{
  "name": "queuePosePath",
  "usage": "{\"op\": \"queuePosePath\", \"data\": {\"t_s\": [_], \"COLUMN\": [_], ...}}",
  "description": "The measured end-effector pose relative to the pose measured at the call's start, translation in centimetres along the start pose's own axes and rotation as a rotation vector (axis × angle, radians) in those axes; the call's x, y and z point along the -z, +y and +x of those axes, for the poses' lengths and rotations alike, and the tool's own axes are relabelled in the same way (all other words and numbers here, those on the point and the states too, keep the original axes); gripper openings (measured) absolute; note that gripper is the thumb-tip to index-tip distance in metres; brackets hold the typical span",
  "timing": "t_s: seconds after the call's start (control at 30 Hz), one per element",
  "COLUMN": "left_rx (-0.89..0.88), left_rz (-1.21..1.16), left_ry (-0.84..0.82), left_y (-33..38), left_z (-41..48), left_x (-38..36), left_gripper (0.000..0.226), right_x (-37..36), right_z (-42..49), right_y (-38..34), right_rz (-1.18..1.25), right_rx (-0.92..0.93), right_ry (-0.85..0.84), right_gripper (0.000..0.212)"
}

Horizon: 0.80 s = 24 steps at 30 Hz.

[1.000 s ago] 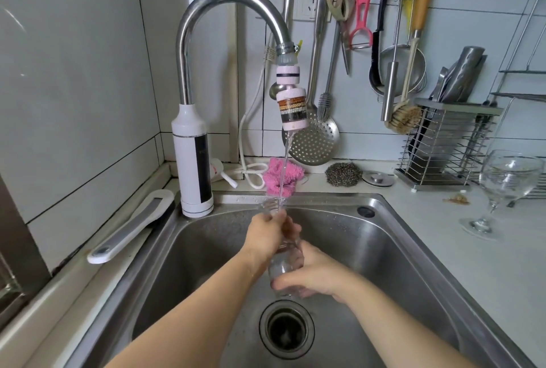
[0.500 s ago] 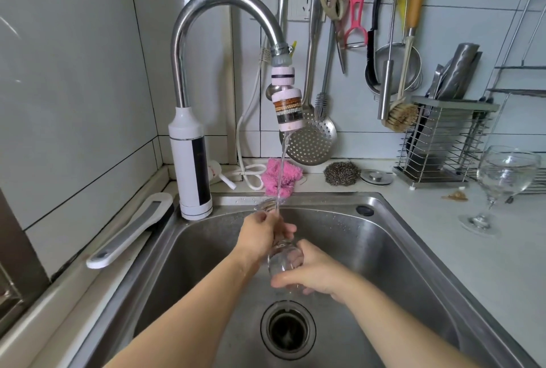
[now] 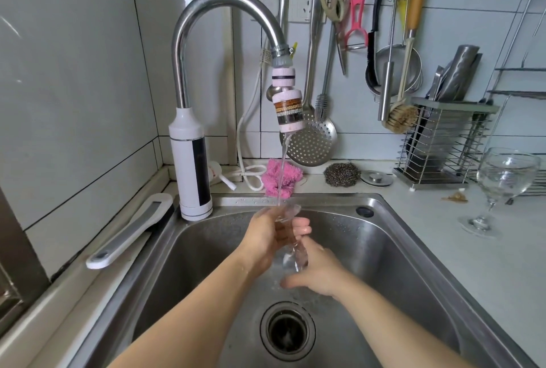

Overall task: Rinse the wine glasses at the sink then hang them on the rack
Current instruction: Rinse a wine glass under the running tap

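Hands: both are engaged on one item, close together over the middle of the sink [image 3: 393,249]. The left hand [image 3: 264,239] has its fingers curled round the upper part of a wine glass [image 3: 292,258]. The right hand [image 3: 320,274] is wrapped round the lower part from the near side, thumb reaching left beneath it. Neither hand is free.

Position of item: the wine glass is held tilted, upper end touching the thin stream of water [image 3: 282,166] that falls from the filter head [image 3: 288,110] on the tap [image 3: 224,4]. Clear glass against wet steel makes it impossible to confirm which end is the foot and which the bowl.

Assessment of placement: the glass sits low inside the basin and above the drain [image 3: 287,330], which in my judgement keeps splash and run-off contained. A grip at two levels would allow the glass to be turned under the water while a wet, slippery stem remains supported.

Other findings: a second wine glass [image 3: 506,174] stands upright on the bench [image 3: 487,273], right of the sink and well apart from the hands. Whether it has been rinsed cannot be told. A pink cloth [image 3: 280,175] and a scouring pad [image 3: 342,174] lie behind the basin. No hanging rack for glasses is identifiable, so the hanging step appears not yet begun.
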State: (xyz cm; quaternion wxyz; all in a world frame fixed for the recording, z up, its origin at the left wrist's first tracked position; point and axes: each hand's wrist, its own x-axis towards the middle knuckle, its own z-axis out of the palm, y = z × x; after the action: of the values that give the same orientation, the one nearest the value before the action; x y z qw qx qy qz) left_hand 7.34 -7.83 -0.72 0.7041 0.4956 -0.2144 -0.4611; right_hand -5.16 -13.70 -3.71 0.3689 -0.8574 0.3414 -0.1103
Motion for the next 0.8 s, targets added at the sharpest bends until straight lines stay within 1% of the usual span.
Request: {"op": "queuePosePath", "data": {"t_s": [0.07, 0.13, 0.17, 0.2, 0.23, 0.3, 0.33, 0.4, 0.43, 0.47, 0.53, 0.6, 0.73, 0.8], "left_rx": [-0.003, 0.002, 0.002, -0.001, -0.011, -0.018, -0.01, 0.002, 0.002, -0.004, -0.02, -0.027, -0.037, -0.035], "left_rz": [-0.023, -0.09, -0.111, -0.106, -0.084, -0.056, -0.071, -0.116, -0.13, -0.124, -0.086, -0.061, -0.1, -0.121], "left_ry": [0.014, 0.008, -0.017, -0.05, -0.07, -0.051, -0.017, 0.034, 0.034, 0.015, -0.05, -0.065, 0.029, 0.026], "left_y": [-0.2, -0.2, -0.2, 0.0, 0.1, -0.1, -0.1, -0.1, -0.1, 0.0, 0.0, -0.1, -0.3, -0.2], "left_z": [0.0, -0.1, -0.1, -0.2, -0.2, 0.0, 0.1, 0.2, 0.3, 0.2, 0.1, 0.1, 0.7, 0.8], "left_x": [-0.1, -0.2, -0.2, -0.2, -0.2, -0.1, 0.0, 0.2, 0.4, 0.5, 0.6, 0.6, 1.0, 1.1], "left_gripper": [0.04, 0.046, 0.044, 0.035, 0.026, 0.02, 0.019, 0.029, 0.032, 0.031, 0.022, 0.018, 0.032, 0.034], "right_x": [0.1, 0.1, 0.1, 0.1, 0.1, 0.1, 0.1, 0.2, 0.2, 0.2, 0.1, 0.1, 0.1, 0.0], "right_z": [0.1, 0.2, 0.2, 0.3, 0.3, 0.3, 0.3, 0.3, 0.3, 0.3, 0.4, 0.3, 0.3, 0.3], "right_y": [0.1, 0.1, 0.1, 0.1, 0.0, 0.0, 0.1, 0.1, 0.1, 0.0, -0.1, -0.1, 0.0, -0.2], "right_rz": [-0.011, -0.014, -0.017, -0.018, -0.018, -0.03, -0.043, -0.055, -0.053, -0.049, -0.045, -0.045, -0.04, -0.022], "right_rx": [-0.015, -0.018, -0.02, -0.023, -0.024, -0.023, -0.025, -0.031, -0.03, -0.026, -0.025, -0.03, -0.035, -0.038], "right_ry": [0.005, 0.014, 0.021, 0.028, 0.033, 0.033, 0.033, 0.043, 0.047, 0.051, 0.05, 0.043, 0.032, 0.033], "right_gripper": [0.085, 0.077, 0.071, 0.067, 0.065, 0.067, 0.068, 0.066, 0.064, 0.063, 0.062, 0.064, 0.061, 0.06]}}
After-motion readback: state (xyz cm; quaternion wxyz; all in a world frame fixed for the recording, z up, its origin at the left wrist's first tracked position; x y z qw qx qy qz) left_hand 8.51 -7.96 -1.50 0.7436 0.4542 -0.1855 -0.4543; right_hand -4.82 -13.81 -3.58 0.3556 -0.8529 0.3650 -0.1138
